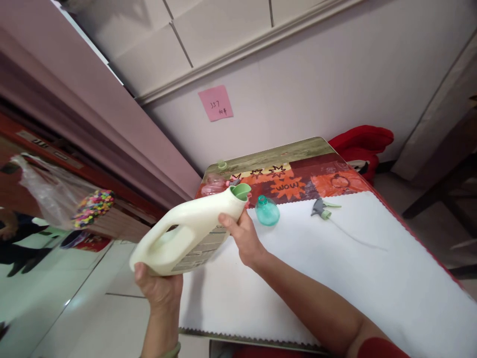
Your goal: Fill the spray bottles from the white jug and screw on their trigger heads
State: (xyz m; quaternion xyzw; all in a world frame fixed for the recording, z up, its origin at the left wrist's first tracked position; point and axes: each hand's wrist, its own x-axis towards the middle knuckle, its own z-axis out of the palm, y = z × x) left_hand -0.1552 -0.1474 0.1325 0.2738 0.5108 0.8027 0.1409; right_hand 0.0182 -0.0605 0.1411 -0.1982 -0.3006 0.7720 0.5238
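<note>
A large cream plastic detergent jug (201,219) is held in the air, tilted, with its green pouring spout (241,191) up and to the right. My left hand (156,286) is closed around its base. My right hand (244,236) grips it just below the neck, thumb on the near face. To the right of the spout, a small teal clear bottle (268,213) stands on the white sheet with its mouth uncovered. A grey and green spray trigger (323,210) lies farther right, its thin tube (357,238) stretched across the sheet.
Behind the jug lies a clear pink bottle (212,186), partly hidden. A green cap (222,164) sits near the table's back edge (276,148). A red plush item (359,144) is behind the right corner. At left hang a curtain (122,114) and a plastic bag (48,189).
</note>
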